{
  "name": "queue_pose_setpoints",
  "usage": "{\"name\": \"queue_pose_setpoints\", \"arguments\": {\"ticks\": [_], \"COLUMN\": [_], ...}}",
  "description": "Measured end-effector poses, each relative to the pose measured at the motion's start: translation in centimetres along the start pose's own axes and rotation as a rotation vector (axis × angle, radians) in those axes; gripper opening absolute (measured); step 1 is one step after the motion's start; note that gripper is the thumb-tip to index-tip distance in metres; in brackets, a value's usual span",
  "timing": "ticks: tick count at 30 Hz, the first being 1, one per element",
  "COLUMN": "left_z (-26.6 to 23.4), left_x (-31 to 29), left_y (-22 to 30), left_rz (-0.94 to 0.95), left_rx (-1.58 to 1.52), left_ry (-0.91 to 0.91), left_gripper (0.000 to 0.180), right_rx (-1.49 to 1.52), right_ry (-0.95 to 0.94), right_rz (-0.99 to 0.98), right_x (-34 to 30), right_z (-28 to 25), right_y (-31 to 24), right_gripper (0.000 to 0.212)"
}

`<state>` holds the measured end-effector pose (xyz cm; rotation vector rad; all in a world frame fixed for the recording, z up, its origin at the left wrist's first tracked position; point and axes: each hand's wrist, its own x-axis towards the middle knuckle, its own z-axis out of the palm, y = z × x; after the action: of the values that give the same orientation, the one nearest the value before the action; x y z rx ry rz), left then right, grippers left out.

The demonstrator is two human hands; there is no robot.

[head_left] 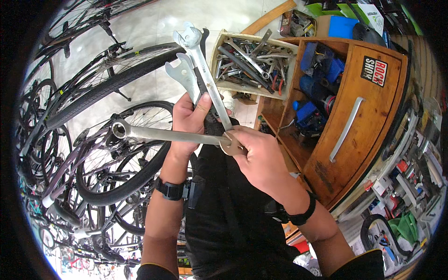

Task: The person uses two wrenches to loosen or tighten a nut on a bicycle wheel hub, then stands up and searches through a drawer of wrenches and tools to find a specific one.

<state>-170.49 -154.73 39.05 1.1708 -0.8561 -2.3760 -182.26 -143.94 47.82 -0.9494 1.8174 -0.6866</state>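
Note:
In my left hand (189, 119) is a fanned bunch of wrenches, its thumb pressed over them. The bunch has a long silver open-ended wrench (205, 74), a flat, wide-jawed wrench (183, 77) and a dark-handled tool (204, 39) partly hidden behind them. My right hand (261, 158) grips a silver combination wrench (170, 134) by its flat open end. Its shaft lies crosswise in front of my left wrist, with the ring end pointing left. The lower end of the long wrench reaches my right fingers; whether they hold it too, I cannot tell.
Ahead stands a white tray (292, 70) heaped with wrenches and pliers. To its right is a wooden cabinet (373, 107) with a drawer and shelves of blue tools. Bicycles (112, 84) crowd the left side. A cluttered bench (392, 186) runs along the right.

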Motion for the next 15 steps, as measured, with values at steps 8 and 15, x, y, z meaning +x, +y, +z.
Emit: {"name": "queue_pose_setpoints", "arguments": {"ticks": [8,15], "left_z": [-0.6,0.1], "left_x": [-0.1,0.3], "left_y": [0.3,0.1], "left_rz": [0.093,0.085], "left_rx": [0.118,0.223], "left_ry": [-0.04,0.088], "left_gripper": [0.023,0.014], "right_rx": [-0.033,0.075], "right_ry": [-0.099,-0.009], "right_rz": [-0.027,0.244], "right_x": [0.6,0.3], "right_z": [-0.7,-1.3], "right_y": [0.2,-0.1], "right_gripper": [0.027,0.016]}}
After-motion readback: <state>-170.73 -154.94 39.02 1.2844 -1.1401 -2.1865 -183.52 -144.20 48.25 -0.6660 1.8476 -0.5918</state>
